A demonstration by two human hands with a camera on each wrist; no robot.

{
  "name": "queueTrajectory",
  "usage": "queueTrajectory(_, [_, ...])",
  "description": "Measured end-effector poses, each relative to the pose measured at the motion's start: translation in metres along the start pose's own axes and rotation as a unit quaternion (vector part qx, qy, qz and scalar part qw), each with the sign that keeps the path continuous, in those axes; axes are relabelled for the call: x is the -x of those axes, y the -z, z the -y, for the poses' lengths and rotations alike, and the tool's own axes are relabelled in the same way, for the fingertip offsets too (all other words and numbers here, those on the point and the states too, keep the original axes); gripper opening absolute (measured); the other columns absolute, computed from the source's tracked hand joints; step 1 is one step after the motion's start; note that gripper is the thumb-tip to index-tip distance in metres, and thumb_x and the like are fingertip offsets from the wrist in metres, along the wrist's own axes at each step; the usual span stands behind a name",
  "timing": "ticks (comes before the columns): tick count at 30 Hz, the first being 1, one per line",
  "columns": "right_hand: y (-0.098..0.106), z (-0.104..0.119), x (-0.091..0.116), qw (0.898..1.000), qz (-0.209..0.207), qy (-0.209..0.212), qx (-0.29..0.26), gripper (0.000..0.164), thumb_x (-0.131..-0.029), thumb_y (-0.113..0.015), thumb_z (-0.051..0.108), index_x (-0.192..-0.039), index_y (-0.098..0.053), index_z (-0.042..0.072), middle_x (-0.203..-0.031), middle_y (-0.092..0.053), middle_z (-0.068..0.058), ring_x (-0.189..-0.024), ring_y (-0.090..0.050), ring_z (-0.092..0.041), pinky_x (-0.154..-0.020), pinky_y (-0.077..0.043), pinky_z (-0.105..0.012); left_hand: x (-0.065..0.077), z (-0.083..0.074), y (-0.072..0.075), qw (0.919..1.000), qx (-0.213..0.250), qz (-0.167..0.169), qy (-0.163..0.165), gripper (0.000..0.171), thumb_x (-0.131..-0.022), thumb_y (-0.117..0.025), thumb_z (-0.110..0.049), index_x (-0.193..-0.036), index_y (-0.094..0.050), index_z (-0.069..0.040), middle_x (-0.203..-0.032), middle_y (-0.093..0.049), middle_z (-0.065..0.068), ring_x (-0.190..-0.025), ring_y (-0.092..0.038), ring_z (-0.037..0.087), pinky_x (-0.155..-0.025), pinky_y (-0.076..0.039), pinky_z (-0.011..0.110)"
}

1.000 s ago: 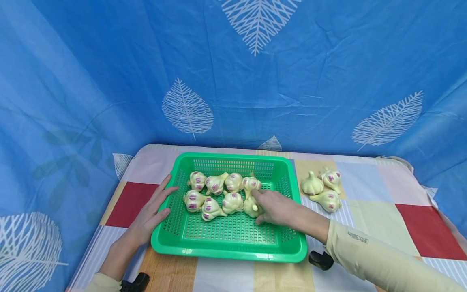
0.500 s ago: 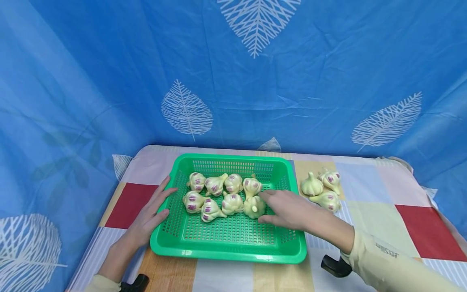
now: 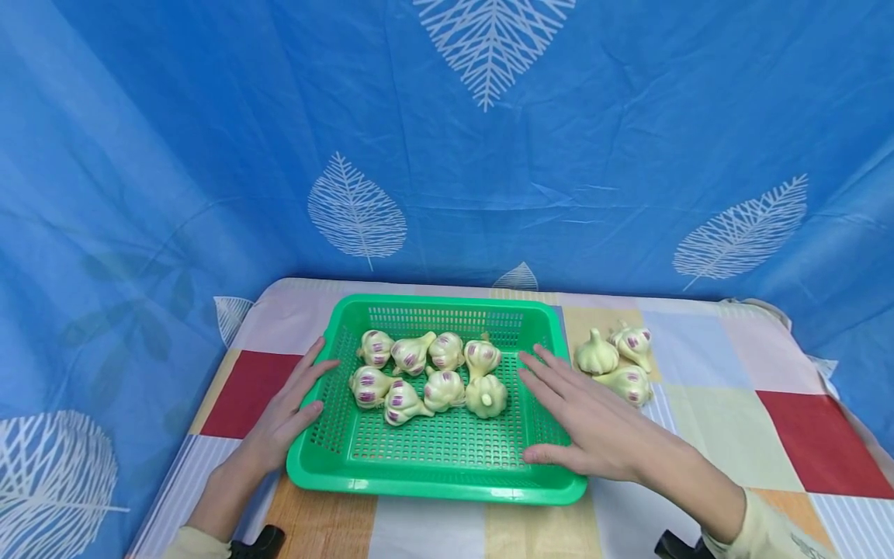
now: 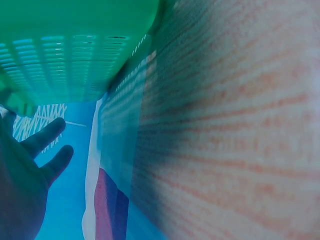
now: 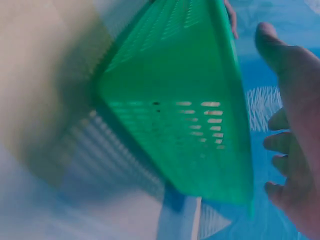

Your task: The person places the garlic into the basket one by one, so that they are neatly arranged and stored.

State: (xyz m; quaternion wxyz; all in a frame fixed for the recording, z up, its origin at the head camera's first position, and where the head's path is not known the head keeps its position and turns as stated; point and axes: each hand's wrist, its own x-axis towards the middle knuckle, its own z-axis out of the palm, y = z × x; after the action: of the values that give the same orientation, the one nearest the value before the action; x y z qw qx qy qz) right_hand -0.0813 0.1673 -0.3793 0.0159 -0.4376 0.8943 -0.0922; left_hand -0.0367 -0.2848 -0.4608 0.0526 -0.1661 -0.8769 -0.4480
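Observation:
A green plastic basket (image 3: 433, 487) with perforated walls holds several garlic bulbs (image 3: 486, 397), pale with purple streaks, lying in two rough rows. At its left rim is my left hand (image 3: 279, 419), fingers extended and spread, some tips over the rim; the left wrist view shows this hand (image 4: 20, 185) beside the basket wall (image 4: 75, 17). My right hand (image 3: 601, 427) hovers over the right rim with straight, spread fingers, holding nothing. In the right wrist view a gap separates that hand (image 5: 300, 130) from the basket (image 5: 170, 125).
Three more garlic bulbs (image 3: 597, 353) lie grouped on the patchwork tablecloth (image 3: 726, 427), to the right of the basket. A blue curtain (image 3: 447, 155) with white leaf prints hangs behind the table and along its sides.
My right hand has let go of the front right garlic bulb, drawn back to the right and spread its fingers over the rim. The left hand stays where it was.

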Motion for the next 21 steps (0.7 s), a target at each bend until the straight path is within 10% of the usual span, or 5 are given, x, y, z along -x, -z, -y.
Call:
queueTrajectory(7, [-0.013,-0.009,0.033,0.998,-0.062,-0.015,-0.021,0.096,-0.087,-0.073,0.053,-0.158,-0.029,0.005,-0.167,-0.017,-0.010,-0.152,-0.015,-0.034,-0.120,-0.002,-0.026,0.000,-0.001,0.001,1.0000,0.001,0.002,0.000,0.064,-0.092,-0.055,-0.015,-0.154,-0.040,-0.011,-0.168,-0.013,0.000,-0.149,-0.015,0.008,-0.094,-0.050,0.037])
queueTrajectory(21, [-0.046,-0.017,0.093,0.983,-0.136,-0.107,-0.056,0.093,-0.084,-0.082,0.036,-0.158,-0.033,0.008,-0.165,-0.025,-0.007,-0.152,-0.017,-0.024,-0.116,-0.006,-0.017,0.000,0.001,0.000,1.0000,0.001,-0.001,0.000,0.064,-0.092,-0.055,-0.015,-0.154,-0.040,-0.010,-0.168,-0.013,0.002,-0.149,-0.016,0.009,-0.092,-0.052,0.036])
